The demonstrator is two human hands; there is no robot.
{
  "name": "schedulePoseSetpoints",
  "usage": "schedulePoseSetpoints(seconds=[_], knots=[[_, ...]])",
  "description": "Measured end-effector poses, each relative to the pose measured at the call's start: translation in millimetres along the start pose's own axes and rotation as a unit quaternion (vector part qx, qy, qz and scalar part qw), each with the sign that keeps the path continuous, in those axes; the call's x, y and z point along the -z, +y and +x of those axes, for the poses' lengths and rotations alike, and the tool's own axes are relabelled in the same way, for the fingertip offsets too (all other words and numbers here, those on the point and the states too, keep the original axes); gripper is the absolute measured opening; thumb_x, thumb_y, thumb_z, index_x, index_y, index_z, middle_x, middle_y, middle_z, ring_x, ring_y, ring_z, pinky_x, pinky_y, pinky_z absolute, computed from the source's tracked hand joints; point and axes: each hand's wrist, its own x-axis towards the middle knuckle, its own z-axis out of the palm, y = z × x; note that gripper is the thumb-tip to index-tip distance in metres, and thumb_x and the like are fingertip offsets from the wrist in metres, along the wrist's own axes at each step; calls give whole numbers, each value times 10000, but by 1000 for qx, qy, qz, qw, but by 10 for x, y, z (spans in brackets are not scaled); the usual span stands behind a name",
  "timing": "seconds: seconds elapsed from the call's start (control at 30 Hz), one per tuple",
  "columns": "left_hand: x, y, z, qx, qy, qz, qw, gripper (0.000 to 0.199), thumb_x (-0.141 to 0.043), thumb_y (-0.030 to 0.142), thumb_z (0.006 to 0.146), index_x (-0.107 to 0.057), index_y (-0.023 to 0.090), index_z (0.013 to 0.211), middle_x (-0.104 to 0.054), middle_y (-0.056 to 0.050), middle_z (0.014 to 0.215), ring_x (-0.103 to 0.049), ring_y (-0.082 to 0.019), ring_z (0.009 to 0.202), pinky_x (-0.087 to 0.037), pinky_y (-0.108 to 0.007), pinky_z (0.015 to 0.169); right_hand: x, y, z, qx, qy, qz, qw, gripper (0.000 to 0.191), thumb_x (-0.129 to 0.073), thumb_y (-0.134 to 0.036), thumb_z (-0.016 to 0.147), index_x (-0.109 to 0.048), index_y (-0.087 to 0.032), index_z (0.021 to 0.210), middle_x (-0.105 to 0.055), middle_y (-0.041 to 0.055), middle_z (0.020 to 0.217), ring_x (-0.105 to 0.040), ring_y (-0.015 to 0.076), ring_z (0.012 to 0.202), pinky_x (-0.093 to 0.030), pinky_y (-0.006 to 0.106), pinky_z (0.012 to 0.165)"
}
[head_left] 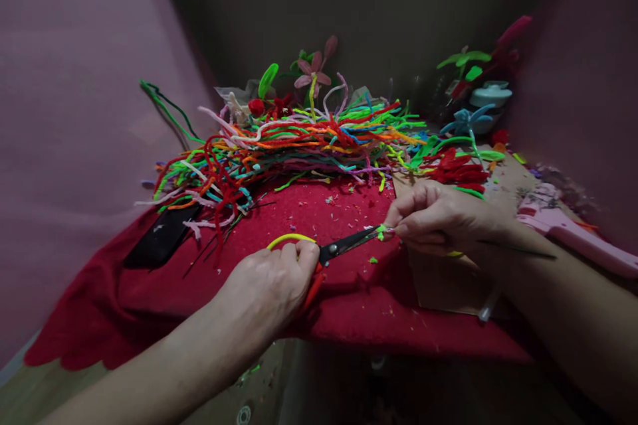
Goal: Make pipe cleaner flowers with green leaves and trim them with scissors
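Scissors [343,244] with black blades and yellow and red handles are in my left hand [274,282], its fingers wrapped round the handles. The blades point right and look nearly closed. At their tips is a small bright green fuzzy piece of pipe cleaner [381,233]. Thumb and fingers of my right hand [433,216] pinch beside that piece; its held end is hidden by the fingertips. A thin dark wire [518,250] shows across my right wrist; I cannot tell whether it joins the piece.
A large heap of coloured pipe cleaners [299,139] lies across the red cloth [279,305]. A black phone-like slab [162,239] lies left. Cardboard [443,285] is under my right hand, a pink glue gun [573,229] right. Pipe-cleaner flowers [313,72] and a white-lidded jar [491,96] stand behind.
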Motion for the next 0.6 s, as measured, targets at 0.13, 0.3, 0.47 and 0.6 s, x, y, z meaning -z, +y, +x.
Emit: schedulePoseSetpoints(seconds=[0.13,0.3,0.47,0.6], knots=[[-40,16,-8,-4,8,12,1000,184,-353,44,780,-471,147,875,-572,-48,686,-598,-189,545,-481,-292,501,22,6,-8,-5,-27,-6,1000,111,-629,-152,680,-665,-76,754,-413,-61,349,-327,37,285,-225,143,278],[-83,37,-33,4,14,28,999,215,-335,33,775,-468,138,908,-573,-59,694,-600,-186,564,-471,-279,509,-9,11,8,-17,-23,26,999,82,-613,-114,650,-666,-84,705,-370,-75,319,-301,31,263,-219,137,270],[-139,45,-59,3,50,52,997,191,-347,61,788,-463,143,916,-556,-45,672,-585,-169,539,-456,-258,493,14,38,21,-20,-39,37,998,102,-595,-93,657,-673,-77,721,-376,-72,316,-287,25,264,-234,135,274],[-183,49,-65,5,68,65,996,195,-361,65,787,-460,143,936,-552,-36,662,-584,-167,536,-463,-262,498,29,43,18,-24,-53,45,997,113,-584,-82,664,-677,-68,725,-377,-70,315,-265,19,269,-239,132,276]])
